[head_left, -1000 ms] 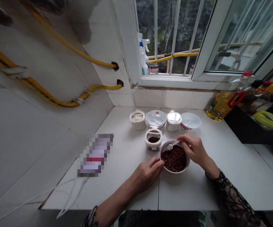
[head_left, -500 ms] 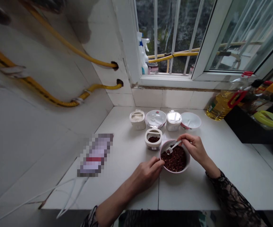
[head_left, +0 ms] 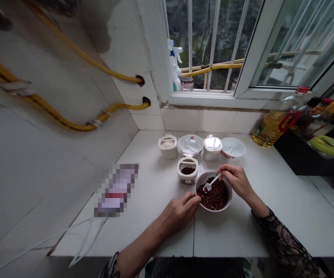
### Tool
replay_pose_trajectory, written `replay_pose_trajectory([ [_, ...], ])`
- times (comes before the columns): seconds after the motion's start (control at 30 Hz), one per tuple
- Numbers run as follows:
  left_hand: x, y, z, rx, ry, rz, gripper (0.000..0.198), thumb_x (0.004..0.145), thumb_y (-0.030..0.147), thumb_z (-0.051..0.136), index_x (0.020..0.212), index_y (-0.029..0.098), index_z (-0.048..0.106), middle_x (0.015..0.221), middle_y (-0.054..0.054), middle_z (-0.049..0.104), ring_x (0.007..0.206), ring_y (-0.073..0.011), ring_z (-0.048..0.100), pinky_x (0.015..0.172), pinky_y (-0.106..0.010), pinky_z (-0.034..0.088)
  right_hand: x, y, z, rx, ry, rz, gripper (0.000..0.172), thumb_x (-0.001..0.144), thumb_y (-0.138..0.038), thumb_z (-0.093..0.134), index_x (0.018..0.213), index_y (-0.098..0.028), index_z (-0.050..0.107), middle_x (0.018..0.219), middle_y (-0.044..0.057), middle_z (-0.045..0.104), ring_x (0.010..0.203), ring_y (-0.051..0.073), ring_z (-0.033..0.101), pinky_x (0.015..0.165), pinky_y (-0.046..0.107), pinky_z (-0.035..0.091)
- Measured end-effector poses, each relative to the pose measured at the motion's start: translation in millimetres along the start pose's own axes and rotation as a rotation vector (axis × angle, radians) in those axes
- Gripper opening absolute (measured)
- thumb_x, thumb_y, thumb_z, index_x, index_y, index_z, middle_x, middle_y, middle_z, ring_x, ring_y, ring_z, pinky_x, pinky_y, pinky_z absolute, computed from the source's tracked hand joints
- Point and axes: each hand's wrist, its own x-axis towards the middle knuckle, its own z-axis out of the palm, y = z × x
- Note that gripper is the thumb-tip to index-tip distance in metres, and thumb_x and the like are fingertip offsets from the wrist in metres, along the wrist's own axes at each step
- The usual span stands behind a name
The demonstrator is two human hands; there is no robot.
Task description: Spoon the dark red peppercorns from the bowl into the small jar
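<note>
A round bowl with a pink rim stands on the counter, holding dark reddish-brown dried spice pieces. Fingers of my left hand pinch its left rim. My right hand is closed on the handle end of a small white spoon. The spoon slants down to the left, its scoop over the spice with a few pieces in it. Just behind the bowl is a spice jar, its clear lid window showing similar dark pieces.
Along the back stand two more lidded jars, a covered bowl and a white bowl with a spoon inside. An oil bottle and a black condiment rack are at right. A blurred flat object with a cable lies left.
The spoon's scoop has shifted very slightly downward over the spice, with my right hand nearly in place. My left hand stays on the bowl's rim.
</note>
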Motion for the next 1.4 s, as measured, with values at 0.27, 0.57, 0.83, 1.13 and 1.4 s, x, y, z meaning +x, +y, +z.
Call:
replay_pose_trajectory([
  [0.27, -0.1, 0.4, -0.7, 0.003, -0.003, -0.005, 0.019, 0.097, 0.014, 0.039, 0.111, 0.016, 0.052, 0.09, -0.006, 0.062, 0.071, -0.0124, 0.064, 0.059, -0.02, 0.055, -1.4, 3.3, 0.9, -0.099, 0.048, -0.08, 0.021, 0.073, -0.02, 0.047, 0.069, -0.02, 0.067, 0.055, -0.001, 0.064, 0.054, 0.015, 0.059, 0.056, 0.025, 0.044],
  [0.57, -1.0, -0.7, 1.5, 0.001, 0.003, 0.002, 0.018, 0.097, 0.015, 0.039, 0.111, 0.016, 0.051, 0.089, -0.007, 0.062, 0.069, -0.0132, 0.064, 0.057, -0.021, 0.054, 2.5, 0.1, -1.3, 0.134, -0.009, 0.097, 0.019, 0.067, -0.023, 0.05, 0.066, -0.017, 0.068, 0.052, -0.001, 0.062, 0.045, 0.011, 0.049, 0.047, 0.023, 0.037],
  [0.83, 1.0, 1.1, -0.8, 0.003, -0.005, -0.009, 0.018, 0.098, 0.015, 0.038, 0.11, 0.017, 0.051, 0.089, -0.006, 0.062, 0.069, -0.0122, 0.064, 0.058, -0.02, 0.055, 0.2, -11.4, 8.4, 0.248, 0.132, 0.061, 0.024, 0.078, -0.036, 0.058, 0.085, -0.017, 0.07, 0.067, 0.003, 0.07, 0.041, 0.007, 0.04, 0.041, 0.021, 0.037],
  [1.13, -0.7, 0.2, 0.5, 0.02, -0.011, -0.01, 0.018, 0.098, 0.015, 0.038, 0.111, 0.016, 0.051, 0.091, -0.007, 0.062, 0.07, -0.0135, 0.065, 0.059, -0.021, 0.055, -5.5, -12.0, 27.6, -0.355, 0.125, -0.645, 0.031, 0.09, -0.011, 0.042, 0.105, -0.02, 0.068, 0.1, 0.009, 0.074, 0.09, 0.02, 0.07, 0.077, 0.032, 0.055],
  [1.4, 0.6, 1.0, -1.1, 0.015, -0.016, 0.0, 0.017, 0.097, 0.014, 0.039, 0.11, 0.015, 0.05, 0.09, -0.007, 0.062, 0.068, -0.0136, 0.064, 0.056, -0.021, 0.054, -6.5, -10.8, -0.7, -0.25, 0.198, -0.435, 0.021, 0.089, -0.016, 0.046, 0.089, -0.02, 0.067, 0.074, 0.003, 0.073, 0.063, 0.016, 0.068, 0.059, 0.026, 0.053],
])
